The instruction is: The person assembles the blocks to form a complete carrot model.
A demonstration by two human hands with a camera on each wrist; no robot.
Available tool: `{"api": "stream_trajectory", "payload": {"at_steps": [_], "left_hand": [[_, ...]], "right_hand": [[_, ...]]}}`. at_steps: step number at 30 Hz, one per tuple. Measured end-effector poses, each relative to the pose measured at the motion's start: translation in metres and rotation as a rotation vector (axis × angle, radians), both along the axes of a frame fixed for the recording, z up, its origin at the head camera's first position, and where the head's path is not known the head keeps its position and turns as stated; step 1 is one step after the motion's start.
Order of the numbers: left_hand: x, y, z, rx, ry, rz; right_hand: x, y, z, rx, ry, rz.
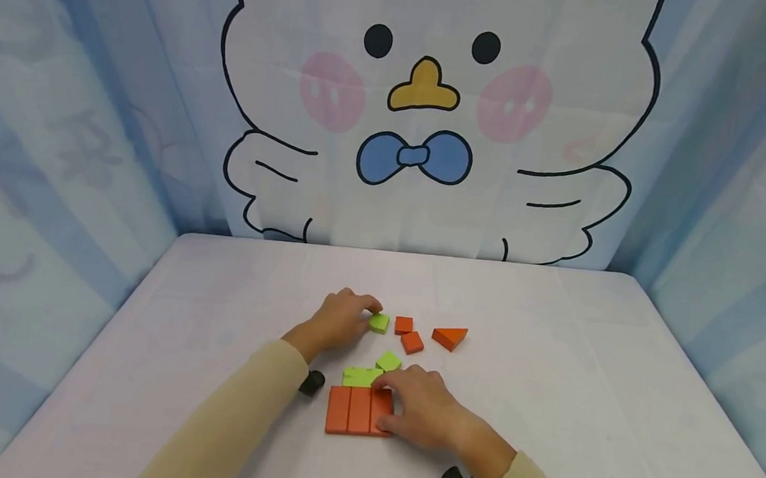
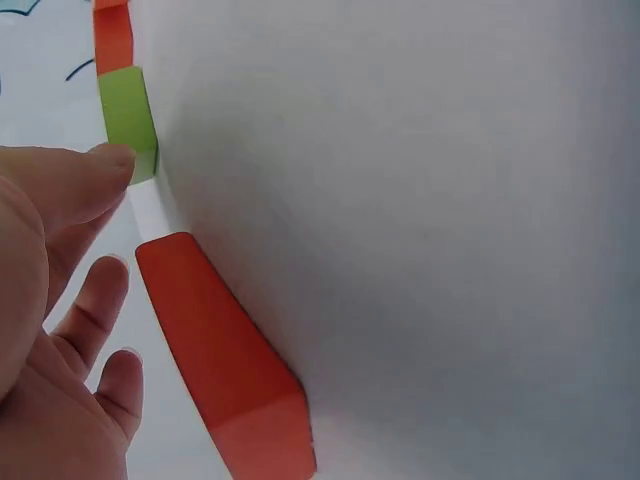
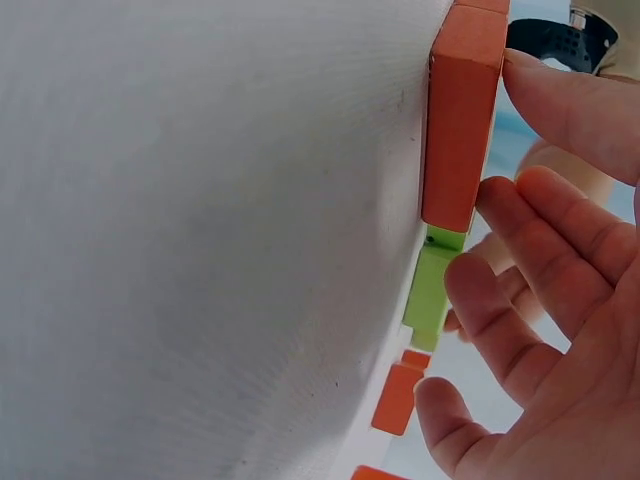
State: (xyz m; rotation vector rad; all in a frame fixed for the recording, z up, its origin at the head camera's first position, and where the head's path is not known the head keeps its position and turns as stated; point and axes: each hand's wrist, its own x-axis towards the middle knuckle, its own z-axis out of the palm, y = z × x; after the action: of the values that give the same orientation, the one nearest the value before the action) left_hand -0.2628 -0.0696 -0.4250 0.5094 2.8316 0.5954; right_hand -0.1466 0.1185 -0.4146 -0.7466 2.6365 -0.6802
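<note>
A pale table (image 1: 579, 404) carries all the loose pieces within reach of both hands. The right hand (image 1: 427, 407) is at the right edge of the row of three red-orange rectangular blocks (image 1: 359, 411), its thumb and loosely bent fingertips resting on the right-hand block (image 3: 465, 130), apparently to steady it. The left hand (image 1: 339, 319) is beyond the row, thumb and finger pinching a small lime-green block (image 1: 378, 323) by one end, a hold that seems to suit fine control. The row's long sides touch, probably so it acts as one slab. Beyond the row to the right, an orange triangular prism (image 1: 448, 339) lies well apart, perhaps out of the way. A lime-green rectangular piece (image 1: 359, 377) lines the row's far edge, seemingly squared to it. Beyond that, a turned lime-green block (image 1: 389, 361) and two small red-orange blocks (image 1: 404, 325) look loosely set.
</note>
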Motion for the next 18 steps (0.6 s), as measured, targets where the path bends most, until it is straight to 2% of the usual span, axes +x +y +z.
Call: {"api": "stream_trajectory", "payload": {"at_steps": [3,11,18], "left_hand": [[0.006,-0.002,0.004,-0.025,-0.001,-0.001],[0.018,-0.008,0.010,-0.129,0.057,-0.074],[0.033,-0.014,0.008,-0.154,0.066,-0.027]], "right_hand": [[0.000,0.000,0.000,-0.002,0.000,0.001],[-0.001,0.001,0.000,-0.013,-0.001,0.002],[0.000,0.000,0.000,-0.018,-0.003,0.002]]}}
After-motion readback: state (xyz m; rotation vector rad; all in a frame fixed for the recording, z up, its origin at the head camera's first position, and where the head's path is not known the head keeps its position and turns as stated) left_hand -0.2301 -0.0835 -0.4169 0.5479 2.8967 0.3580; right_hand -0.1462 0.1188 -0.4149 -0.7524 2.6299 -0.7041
